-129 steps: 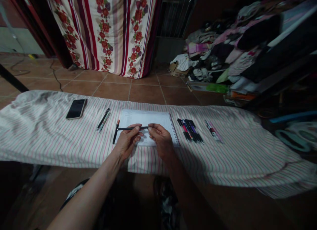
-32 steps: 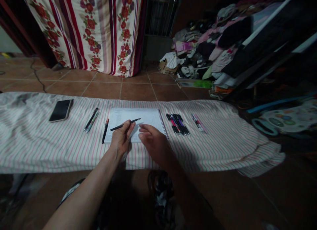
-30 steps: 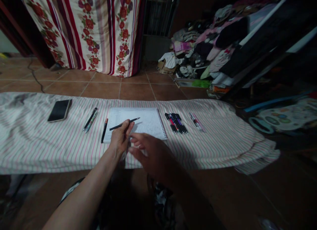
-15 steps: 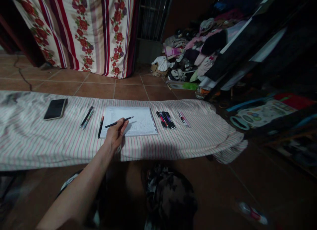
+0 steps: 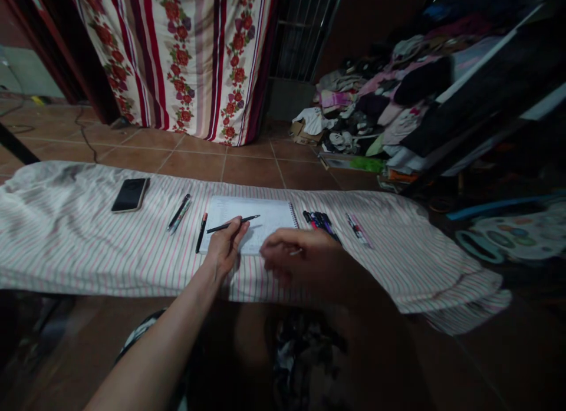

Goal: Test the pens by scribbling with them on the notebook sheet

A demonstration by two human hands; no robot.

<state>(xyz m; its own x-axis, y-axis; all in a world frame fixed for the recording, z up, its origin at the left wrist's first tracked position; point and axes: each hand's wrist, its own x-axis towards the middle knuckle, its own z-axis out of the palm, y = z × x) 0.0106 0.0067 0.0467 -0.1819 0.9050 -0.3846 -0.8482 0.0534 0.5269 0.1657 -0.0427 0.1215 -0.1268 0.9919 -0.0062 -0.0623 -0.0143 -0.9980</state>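
Left hand [image 5: 226, 245] around pen [image 5: 219, 227], open gap, right hand [image 5: 305, 246] (grip unclear) by notebook [image 5: 275, 210] edge

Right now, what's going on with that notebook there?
A person's left hand holds a black pen over the notebook, which lies on a striped cloth. The right hand is raised, partly blocking the view of a bunch of pens; whether it holds anything is unclear. A phone lies off to the left.
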